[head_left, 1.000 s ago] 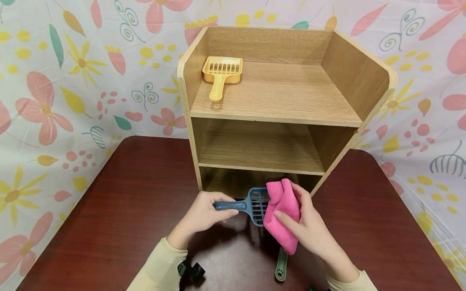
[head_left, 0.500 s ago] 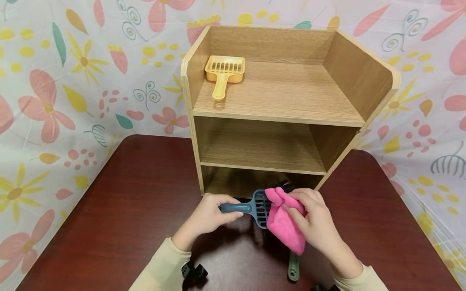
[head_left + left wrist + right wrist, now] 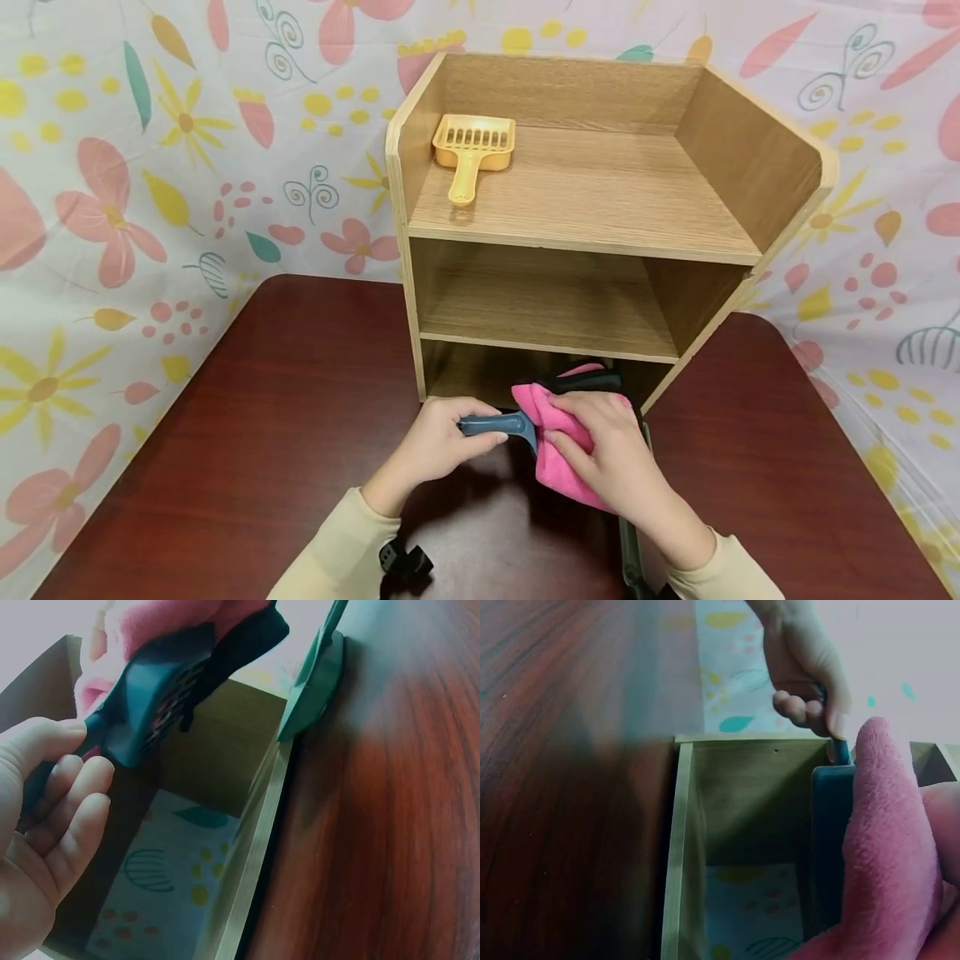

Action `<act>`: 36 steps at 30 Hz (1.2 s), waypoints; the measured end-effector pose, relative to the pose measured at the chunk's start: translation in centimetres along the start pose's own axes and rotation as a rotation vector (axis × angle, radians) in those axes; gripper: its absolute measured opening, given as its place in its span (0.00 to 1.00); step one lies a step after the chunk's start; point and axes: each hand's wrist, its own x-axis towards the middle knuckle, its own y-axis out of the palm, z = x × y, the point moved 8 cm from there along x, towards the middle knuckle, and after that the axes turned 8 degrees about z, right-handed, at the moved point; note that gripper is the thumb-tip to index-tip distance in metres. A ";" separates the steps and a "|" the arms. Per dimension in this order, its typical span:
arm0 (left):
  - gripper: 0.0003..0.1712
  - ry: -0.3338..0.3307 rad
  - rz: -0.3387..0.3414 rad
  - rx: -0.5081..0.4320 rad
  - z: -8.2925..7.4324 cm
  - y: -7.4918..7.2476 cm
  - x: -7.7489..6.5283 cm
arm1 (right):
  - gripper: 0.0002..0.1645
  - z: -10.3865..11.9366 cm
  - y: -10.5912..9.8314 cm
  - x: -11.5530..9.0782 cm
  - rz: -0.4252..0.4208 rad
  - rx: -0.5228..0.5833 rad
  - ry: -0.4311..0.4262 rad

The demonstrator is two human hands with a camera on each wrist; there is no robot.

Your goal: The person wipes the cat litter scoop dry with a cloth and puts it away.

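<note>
My left hand [image 3: 442,442] grips the handle of a blue slotted litter scoop [image 3: 495,425], held in front of the wooden shelf. A pink cloth [image 3: 562,467], held in my right hand [image 3: 611,446], lies against the scoop's head and hides most of it in the head view. Some of the slots show under the cloth in the left wrist view, on the scoop [image 3: 142,697]. Behind the cloth sticks out a dark elongated piece [image 3: 585,381], its kind unclear. A green scoop-like item [image 3: 632,554] is partly hidden by my right forearm.
The wooden shelf unit [image 3: 547,242] stands on the dark red table [image 3: 315,400]. On its top level, at the left, a yellow scoop [image 3: 467,177] rests in a matching holder. Patterned fabric [image 3: 247,133] hangs behind. A small black device [image 3: 405,560] sits at my left wrist.
My right hand and the cloth have moved left over the blue scoop, covering the head that showed before. The dark piece shows more. The whole head view has shifted slightly.
</note>
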 end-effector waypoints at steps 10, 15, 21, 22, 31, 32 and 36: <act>0.10 0.021 -0.019 0.012 -0.6 0.5 0.0 | 0.13 -0.1 0.9 0.2 0.086 -0.188 -0.015; 0.10 0.040 -0.029 0.024 -0.7 0.6 -0.1 | 0.10 -0.2 1.0 0.1 0.077 -0.251 -0.013; 0.09 0.051 -0.039 0.032 -0.9 0.5 -0.1 | 0.08 -0.5 0.6 -0.2 0.035 -0.316 -0.036; 0.09 0.050 -0.041 0.037 -0.9 0.4 -0.1 | 0.08 -0.7 0.5 -0.3 0.028 -0.328 -0.038; 0.09 0.023 -0.036 0.008 -0.7 0.3 -0.1 | 0.09 -1.8 -0.1 -0.9 -0.005 -0.296 -0.028; 0.09 0.019 -0.035 0.004 -0.7 0.3 -0.1 | 0.09 -1.8 -0.1 -0.9 -0.008 -0.275 -0.029; 0.09 0.014 -0.022 -0.019 -0.7 0.5 -0.1 | 0.11 -1.3 0.2 -0.7 -0.014 -0.191 -0.030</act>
